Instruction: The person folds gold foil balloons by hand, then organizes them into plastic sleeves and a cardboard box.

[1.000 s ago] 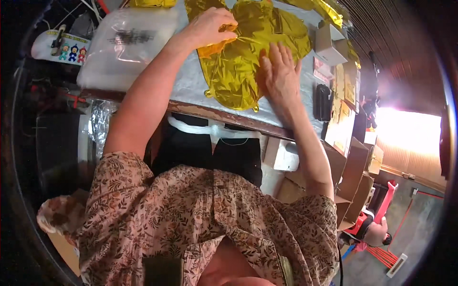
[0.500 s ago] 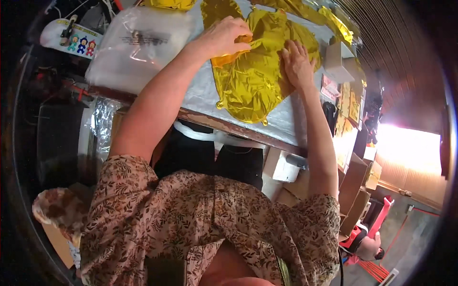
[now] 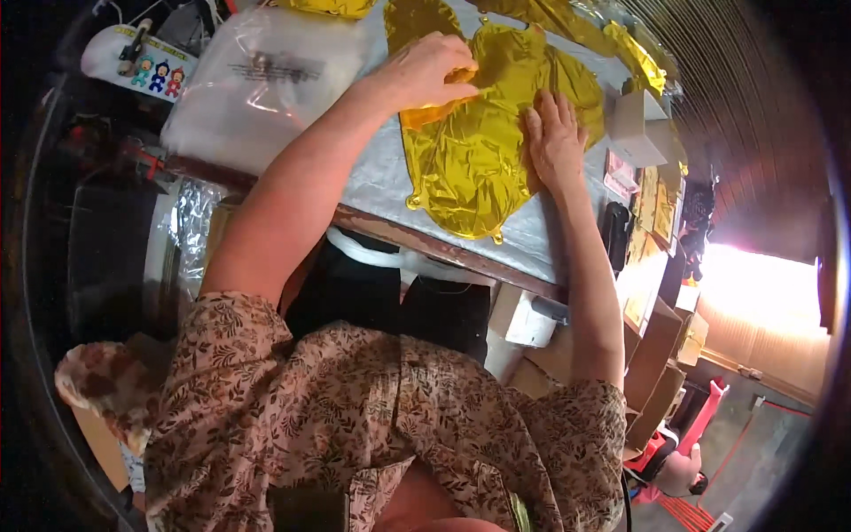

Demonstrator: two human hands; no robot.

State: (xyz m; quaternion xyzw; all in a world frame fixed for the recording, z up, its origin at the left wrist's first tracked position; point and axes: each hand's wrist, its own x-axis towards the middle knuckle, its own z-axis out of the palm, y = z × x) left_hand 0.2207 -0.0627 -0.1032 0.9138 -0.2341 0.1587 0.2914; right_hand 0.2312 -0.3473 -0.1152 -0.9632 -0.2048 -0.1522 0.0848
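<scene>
Since the earlier frames, the right hand is sliding further up the gold foil balloon, while the left hand is staying at the balloon's upper part. The left fingers are curling narrowly around a folded flap of foil, gripping it. The right fingers are lying spread and flat, pressing the foil down and holding nothing. The balloon is lying under both hands on the grey desk, its lower tip reaching the desk's near edge below the right fingers. Bare desk is showing left of the left fingers, up to a clear plastic bag. Small cardboard boxes are standing right of the right fingers.
</scene>
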